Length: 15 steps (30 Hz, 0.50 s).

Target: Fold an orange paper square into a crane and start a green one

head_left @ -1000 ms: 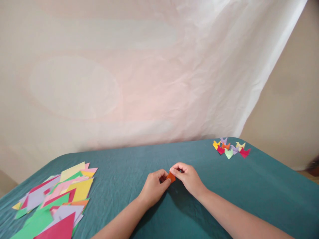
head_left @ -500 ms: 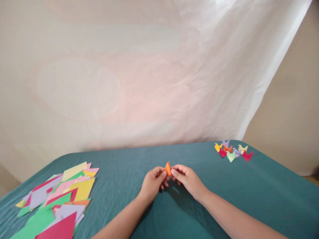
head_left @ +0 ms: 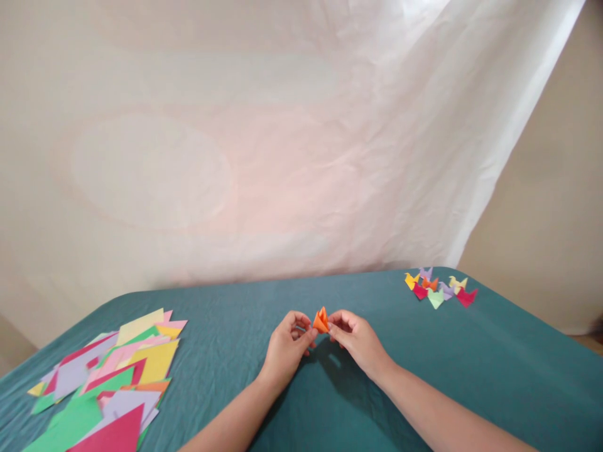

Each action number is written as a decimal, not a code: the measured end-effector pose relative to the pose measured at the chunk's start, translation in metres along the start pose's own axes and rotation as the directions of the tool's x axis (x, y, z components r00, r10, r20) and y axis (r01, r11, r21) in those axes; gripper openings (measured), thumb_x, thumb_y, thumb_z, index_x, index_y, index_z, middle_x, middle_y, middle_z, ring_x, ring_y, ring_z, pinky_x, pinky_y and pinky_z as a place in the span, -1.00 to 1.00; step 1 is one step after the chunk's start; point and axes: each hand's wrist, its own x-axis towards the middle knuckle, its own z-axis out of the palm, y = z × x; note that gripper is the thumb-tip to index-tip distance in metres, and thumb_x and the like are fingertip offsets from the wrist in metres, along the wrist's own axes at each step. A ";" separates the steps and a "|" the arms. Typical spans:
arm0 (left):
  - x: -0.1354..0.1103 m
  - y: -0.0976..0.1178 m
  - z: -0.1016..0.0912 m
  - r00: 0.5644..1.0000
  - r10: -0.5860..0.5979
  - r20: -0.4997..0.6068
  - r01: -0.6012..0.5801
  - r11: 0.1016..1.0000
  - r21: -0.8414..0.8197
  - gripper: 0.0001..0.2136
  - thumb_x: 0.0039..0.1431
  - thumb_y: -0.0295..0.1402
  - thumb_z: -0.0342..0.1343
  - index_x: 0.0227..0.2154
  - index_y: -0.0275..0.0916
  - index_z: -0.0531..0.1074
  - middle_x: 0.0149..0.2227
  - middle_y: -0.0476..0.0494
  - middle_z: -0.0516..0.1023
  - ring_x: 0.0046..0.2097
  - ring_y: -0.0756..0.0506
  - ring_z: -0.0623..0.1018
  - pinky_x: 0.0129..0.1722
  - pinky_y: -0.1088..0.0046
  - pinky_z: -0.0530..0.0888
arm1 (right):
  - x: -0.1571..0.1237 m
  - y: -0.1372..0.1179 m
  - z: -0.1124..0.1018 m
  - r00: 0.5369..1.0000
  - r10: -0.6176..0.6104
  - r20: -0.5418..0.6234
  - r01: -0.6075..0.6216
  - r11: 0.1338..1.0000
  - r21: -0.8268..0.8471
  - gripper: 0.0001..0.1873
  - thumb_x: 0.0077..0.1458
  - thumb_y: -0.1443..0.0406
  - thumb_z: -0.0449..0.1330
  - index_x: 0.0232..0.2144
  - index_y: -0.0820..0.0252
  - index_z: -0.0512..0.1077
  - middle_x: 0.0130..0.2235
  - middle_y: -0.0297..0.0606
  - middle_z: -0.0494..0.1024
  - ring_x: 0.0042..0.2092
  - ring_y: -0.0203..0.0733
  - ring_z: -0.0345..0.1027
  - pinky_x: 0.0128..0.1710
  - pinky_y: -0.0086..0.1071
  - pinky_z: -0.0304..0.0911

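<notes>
"Across the near half, what's the surface?"

"Table [head_left: 226,326] under dark teal cloth. Rounded far corners, small wrinkles at left, smoother at right. Faint pale streak on the right side."

"Room behind?"

"Whitish hanging sheet [head_left: 292,157] along the far edge, creased, pinkish in the middle, with a big pale oval at left. Brightest at the top, right of centre. Its right border runs on a slant; beyond that, beige wall [head_left: 537,238]. Sliver of brown floor [head_left: 590,342] low at far right, plus something dark at the border, too blurred to name."

"Hands?"

"Both over the middle of the table, forearms bare, coming in from the near side. Left hand [head_left: 287,345] pinches the left side of a small folded orange paper [head_left: 321,321], thumb nearest us. Right hand [head_left: 360,342] has thumb and fingers on its right side. Hands apart from each other, paper between them."

"Paper's pose?"

"Tip up, folds parted at the top. Looks raised off the cloth; can't tell how far. Shadow [head_left: 348,386] falls on the near side, below the right hand."

"Rest of the table?"

"Near left: loose papers [head_left: 157,364], overlapping heap, green, red, lilac, pink, yellow, some orange. Far right: folded paper birds [head_left: 436,298], eight by my count, close-set near the corner. Yellow, lilac, orange, red, pale green, pale yellow. Both groups well apart from the hands."
</notes>
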 end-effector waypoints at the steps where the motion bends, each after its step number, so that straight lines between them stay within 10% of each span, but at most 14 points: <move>1: 0.000 0.000 0.000 1.000 -0.001 0.011 0.001 1.000 0.011 -0.76 0.00 -0.20 0.17 -0.35 -0.23 0.32 -0.44 -0.01 0.47 -0.47 -0.01 0.50 -0.57 0.56 0.38 | -0.001 -0.001 0.000 1.000 -0.006 0.002 0.006 1.000 -0.018 -0.77 0.04 0.14 0.20 -0.37 0.20 0.42 -0.45 -0.34 0.47 -0.43 -0.25 0.31 -0.44 -0.45 0.17; 15: -0.006 0.004 0.005 0.997 -0.001 0.077 -0.004 0.998 0.066 -0.85 0.11 -0.25 0.04 -0.35 -0.23 0.38 -0.55 0.01 0.50 -0.48 -0.04 0.53 -0.49 0.53 0.39 | -0.007 -0.010 0.007 0.997 -0.061 0.052 0.068 0.986 -0.150 -0.79 0.08 0.17 0.16 -0.45 0.20 0.40 -0.47 -0.36 0.45 -0.41 -0.26 0.29 -0.40 -0.45 0.19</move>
